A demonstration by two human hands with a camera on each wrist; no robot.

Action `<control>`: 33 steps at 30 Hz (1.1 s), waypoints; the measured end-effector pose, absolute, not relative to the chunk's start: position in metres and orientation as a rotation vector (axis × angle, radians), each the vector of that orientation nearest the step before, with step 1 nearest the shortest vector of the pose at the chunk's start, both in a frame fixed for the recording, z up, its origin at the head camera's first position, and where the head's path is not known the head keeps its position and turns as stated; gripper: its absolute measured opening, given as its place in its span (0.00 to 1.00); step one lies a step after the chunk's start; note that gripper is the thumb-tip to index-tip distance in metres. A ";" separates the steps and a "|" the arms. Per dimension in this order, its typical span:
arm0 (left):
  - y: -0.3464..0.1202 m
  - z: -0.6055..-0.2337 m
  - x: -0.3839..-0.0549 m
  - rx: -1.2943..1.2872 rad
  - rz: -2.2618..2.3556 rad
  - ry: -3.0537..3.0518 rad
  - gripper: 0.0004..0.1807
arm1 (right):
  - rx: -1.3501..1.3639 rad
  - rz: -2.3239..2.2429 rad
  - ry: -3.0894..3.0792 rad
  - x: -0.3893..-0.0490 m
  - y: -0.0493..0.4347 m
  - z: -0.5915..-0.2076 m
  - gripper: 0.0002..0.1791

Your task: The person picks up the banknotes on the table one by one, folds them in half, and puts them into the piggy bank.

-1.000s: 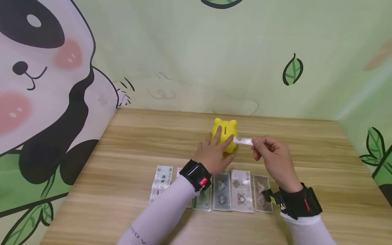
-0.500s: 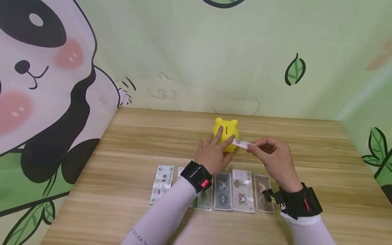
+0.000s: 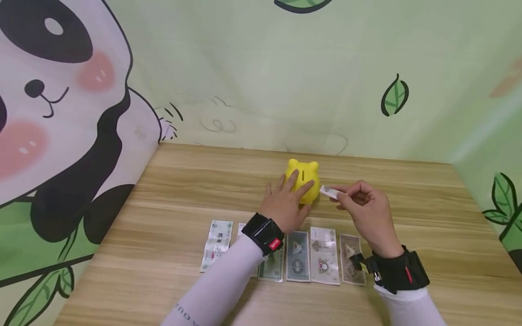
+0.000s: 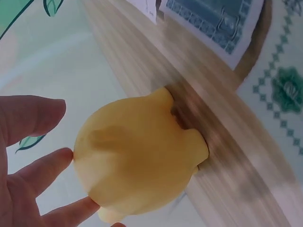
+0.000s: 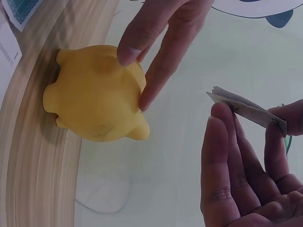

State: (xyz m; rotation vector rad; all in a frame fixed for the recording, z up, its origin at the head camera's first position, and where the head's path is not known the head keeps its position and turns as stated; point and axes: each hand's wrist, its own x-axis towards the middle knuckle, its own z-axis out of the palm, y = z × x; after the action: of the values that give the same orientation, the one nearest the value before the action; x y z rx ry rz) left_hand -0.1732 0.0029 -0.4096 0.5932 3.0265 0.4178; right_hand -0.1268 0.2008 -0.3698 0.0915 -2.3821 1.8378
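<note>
A yellow piggy bank with a slot on top stands toward the back of the table. My left hand rests spread fingers on its top and side; in the left wrist view the fingertips touch its rounded body. To the right of the piggy bank, my right hand pinches a folded banknote between thumb and fingers. In the head view the folded banknote's free end points at the piggy bank's right side, with a small gap between them.
Several flat banknotes lie in a row in front of the piggy bank, among them a blue-grey note, a pale note and a brown note. My left forearm covers part of the row. A printed wall rises behind the wooden table.
The folded banknote has drawn back to the right, away from the piggy bank's front, and shows less of its length. My left hand has kept its place on the piggy bank.
</note>
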 end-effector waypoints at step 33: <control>0.012 -0.425 -0.143 0.690 0.168 3.240 0.38 | -0.010 1.725 -2.446 -0.148 0.179 -0.383 0.07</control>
State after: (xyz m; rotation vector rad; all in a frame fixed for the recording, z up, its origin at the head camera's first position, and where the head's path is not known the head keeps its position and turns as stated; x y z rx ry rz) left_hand -0.1426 0.0120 -0.4250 0.6900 3.2403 0.1676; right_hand -0.1483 0.1792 -0.3827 -0.0101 -2.4460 1.7252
